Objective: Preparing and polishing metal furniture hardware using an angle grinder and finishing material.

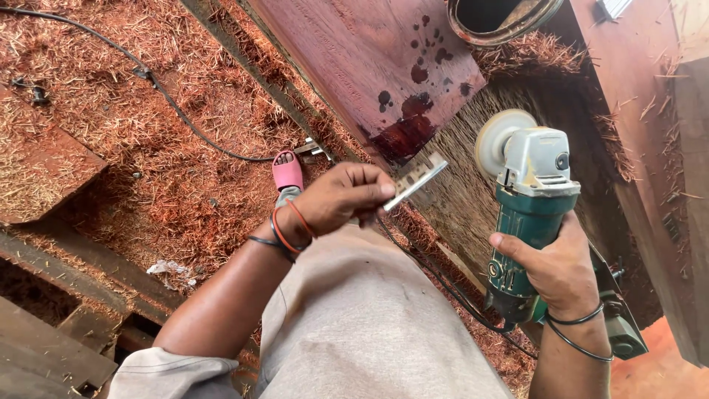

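Note:
My left hand [341, 198] is closed around a small flat metal plate [416, 179], a hinge-like strip with holes that sticks out toward the right. My right hand [555, 267] grips the green body of an angle grinder [528, 207], whose grey head and pale round disc [496, 138] point up and away from me. The metal plate's tip sits a little left of the disc, apart from it. My knee in light trousers [362, 318] lies between both arms. Thin bands circle both wrists.
A reddish wooden board [354, 52] with dark wet stains lies ahead. Red wood shavings [162, 177] cover the floor. A black cable [170, 103] crosses them. A pink sandal [287, 171] shows past my knee. A round container rim [502, 18] is at the top.

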